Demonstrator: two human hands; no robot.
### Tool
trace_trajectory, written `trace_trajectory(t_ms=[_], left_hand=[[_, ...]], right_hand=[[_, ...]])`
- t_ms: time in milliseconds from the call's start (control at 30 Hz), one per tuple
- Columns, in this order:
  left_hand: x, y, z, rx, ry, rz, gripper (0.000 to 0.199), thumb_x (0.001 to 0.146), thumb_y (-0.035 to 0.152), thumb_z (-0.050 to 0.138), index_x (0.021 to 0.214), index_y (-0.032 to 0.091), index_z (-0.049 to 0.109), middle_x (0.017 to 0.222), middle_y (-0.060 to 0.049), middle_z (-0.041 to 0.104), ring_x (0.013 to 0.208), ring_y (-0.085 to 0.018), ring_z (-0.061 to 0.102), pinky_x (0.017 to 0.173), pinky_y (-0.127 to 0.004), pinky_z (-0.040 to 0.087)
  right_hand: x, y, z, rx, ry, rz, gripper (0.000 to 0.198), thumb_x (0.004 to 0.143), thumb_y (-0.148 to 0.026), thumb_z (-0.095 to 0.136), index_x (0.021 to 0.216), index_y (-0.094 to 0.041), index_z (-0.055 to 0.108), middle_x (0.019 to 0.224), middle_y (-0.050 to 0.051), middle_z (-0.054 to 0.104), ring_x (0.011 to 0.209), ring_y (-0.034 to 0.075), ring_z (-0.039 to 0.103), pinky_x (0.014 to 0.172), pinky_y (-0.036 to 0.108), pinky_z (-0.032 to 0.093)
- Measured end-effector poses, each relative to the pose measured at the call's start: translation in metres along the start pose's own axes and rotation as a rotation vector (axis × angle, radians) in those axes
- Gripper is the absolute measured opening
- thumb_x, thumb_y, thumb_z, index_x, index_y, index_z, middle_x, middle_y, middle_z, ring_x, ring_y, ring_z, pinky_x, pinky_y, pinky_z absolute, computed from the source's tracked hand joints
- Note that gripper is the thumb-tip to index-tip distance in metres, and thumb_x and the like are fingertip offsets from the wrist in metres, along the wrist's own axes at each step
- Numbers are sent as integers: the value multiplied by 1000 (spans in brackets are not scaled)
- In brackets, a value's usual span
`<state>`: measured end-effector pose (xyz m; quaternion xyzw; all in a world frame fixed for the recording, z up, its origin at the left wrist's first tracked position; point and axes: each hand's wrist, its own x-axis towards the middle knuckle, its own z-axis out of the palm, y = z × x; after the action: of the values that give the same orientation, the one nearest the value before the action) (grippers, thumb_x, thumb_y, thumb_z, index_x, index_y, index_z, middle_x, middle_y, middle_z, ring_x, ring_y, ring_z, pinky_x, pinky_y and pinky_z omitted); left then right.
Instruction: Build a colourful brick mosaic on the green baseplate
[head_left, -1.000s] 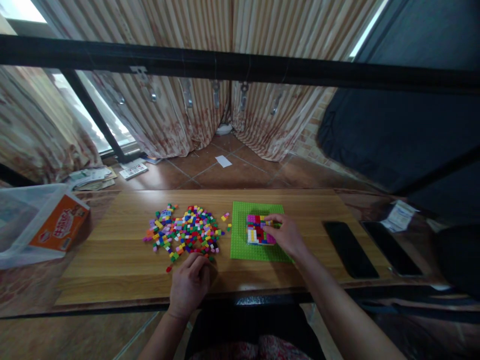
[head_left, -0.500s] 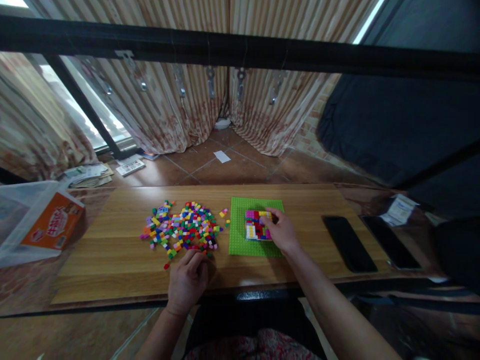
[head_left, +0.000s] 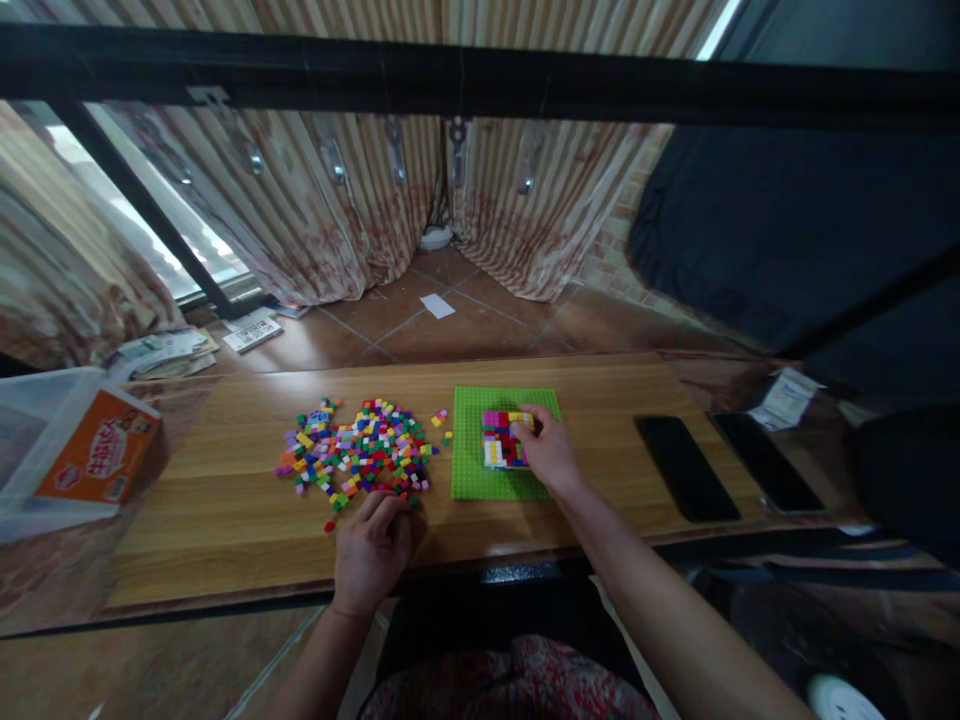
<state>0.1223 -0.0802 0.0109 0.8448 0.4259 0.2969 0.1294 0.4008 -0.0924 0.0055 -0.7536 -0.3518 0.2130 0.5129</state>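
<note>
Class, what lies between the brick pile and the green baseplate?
In the head view, a few loose bricks, including yellow, pink and green, lie between the brick pile and green baseplate.

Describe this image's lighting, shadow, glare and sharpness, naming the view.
Head view: bright daylight at the left window; head view: soft shadow on the green baseplate beneath the right hand; head view: pale glare on the tabletop near its front edge; head view: small print on the orange label blurred.

The baseplate [head_left: 466, 460] looks plastic (studded), the tabletop [head_left: 240, 540] glossy wood.
</note>
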Motion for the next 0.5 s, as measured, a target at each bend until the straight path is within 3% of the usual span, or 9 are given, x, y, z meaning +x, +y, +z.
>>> trace_trajectory(t_ms=[133,233,367,500], left_hand=[[1,0,0,6,5,18,16,80,12,48,75,20,60,76,-1,62,67,-13,60,63,-24,45],[0,-1,1,12,12,24,17,81,12,47,76,20,60,76,-1,61,68,-14,59,64,-24,45],[0,-2,2,11,23,36,18,82,12,46,74,20,60,75,-1,61,68,-14,59,64,-24,44],[0,-2,1,-8,16,48,18,83,11,46,75,19,59,75,-2,60,68,-14,58,63,-24,44]], right_hand=[[1,-1,-2,54,-28,23,35,68,-33,64,100,-19,65,94,5,69,85,20,62,84,38,48],[-1,-2,-11,161,-21,18,39,73,-42,59,104,-18,65,95,6,69,84,19,62,80,36,49],[-11,-1,-32,378,148,84,42,72,-49,60,99,-18,65,94,6,69,84,18,62,71,31,49],[-28,-3,-51,378,220,120,37,71,-49,63,91,-18,67,85,5,69,74,17,62,64,28,47]])
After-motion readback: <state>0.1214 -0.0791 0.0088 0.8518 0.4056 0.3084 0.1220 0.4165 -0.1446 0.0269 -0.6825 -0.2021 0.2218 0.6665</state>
